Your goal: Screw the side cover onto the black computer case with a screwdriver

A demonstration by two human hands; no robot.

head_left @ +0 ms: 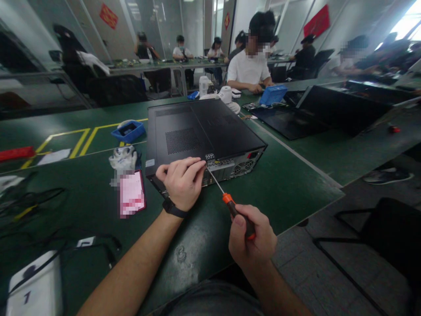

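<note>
A black desktop computer case (pixel 210 127) lies flat on the green table, its rear panel with the fan grille facing me. My right hand (pixel 251 232) is wrapped around the dark handle of an orange-and-black screwdriver (pixel 229 200). The thin shaft points up and left, with its tip at the rear top edge of the case. At that tip, my left hand (pixel 184 182) has its fingers drawn together over the edge of the case. Whatever sits between those fingertips is too small or hidden to make out.
Left of the case are a blue tray (pixel 129 131), white gloves (pixel 123 158) and a pink-framed card (pixel 132 193). Black cables (pixel 95 245) and a white box (pixel 34 287) lie nearer. A co-worker (pixel 251 66) sits across, beside dark panels (pixel 289 120). A chair (pixel 388 237) stands at right.
</note>
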